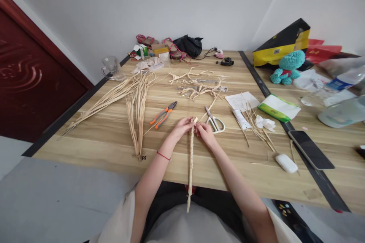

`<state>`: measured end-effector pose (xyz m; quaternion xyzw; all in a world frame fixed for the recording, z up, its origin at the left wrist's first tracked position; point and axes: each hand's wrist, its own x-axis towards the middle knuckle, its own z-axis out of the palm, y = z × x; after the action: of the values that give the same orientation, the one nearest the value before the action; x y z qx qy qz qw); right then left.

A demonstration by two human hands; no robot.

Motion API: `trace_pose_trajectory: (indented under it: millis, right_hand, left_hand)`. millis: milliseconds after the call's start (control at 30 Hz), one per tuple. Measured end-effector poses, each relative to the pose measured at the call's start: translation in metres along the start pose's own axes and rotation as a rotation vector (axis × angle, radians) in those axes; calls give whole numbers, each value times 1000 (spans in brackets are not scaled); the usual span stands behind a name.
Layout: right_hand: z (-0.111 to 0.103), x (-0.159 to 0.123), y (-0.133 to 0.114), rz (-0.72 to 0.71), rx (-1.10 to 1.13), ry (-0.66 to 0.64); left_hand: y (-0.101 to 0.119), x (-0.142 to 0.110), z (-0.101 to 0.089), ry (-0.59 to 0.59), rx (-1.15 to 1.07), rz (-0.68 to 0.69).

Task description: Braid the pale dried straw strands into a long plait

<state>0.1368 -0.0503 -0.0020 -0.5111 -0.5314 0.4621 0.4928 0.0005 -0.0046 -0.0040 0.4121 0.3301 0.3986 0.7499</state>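
My left hand (182, 127) and my right hand (204, 131) meet at the middle of the wooden table (99, 140). Both pinch the top end of a long pale wrapped straw rod (190, 163), which runs from my fingers down over the table's front edge toward my lap. A thin wire sticks up from the rod's top. White-handled scissors (215, 121) lie just right of my right hand. Orange-handled pliers (164, 115) lie to the left of my left hand.
Bundles of dry straw (137, 106) fan out on the left. Twisted straw branches (196, 83) lie further back. On the right are a glue tube (241, 119), paper, a tissue pack (279, 108), a phone (310, 149), a white case (286, 162) and a teal plush toy (286, 67).
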Motion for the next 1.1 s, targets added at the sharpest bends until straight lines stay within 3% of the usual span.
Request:
trace_pose_trajectory:
  millis: [467, 800, 1100]
  right_hand:
    - [0, 3, -1, 51, 139, 37]
    - [-1, 4, -2, 74, 169, 70]
    - [-2, 5, 0, 96, 163, 52]
  left_hand:
    - [-5, 5, -2, 23, -34, 8]
    - [-5, 2, 6, 70, 168, -7]
    - [-8, 3, 5, 74, 195, 8]
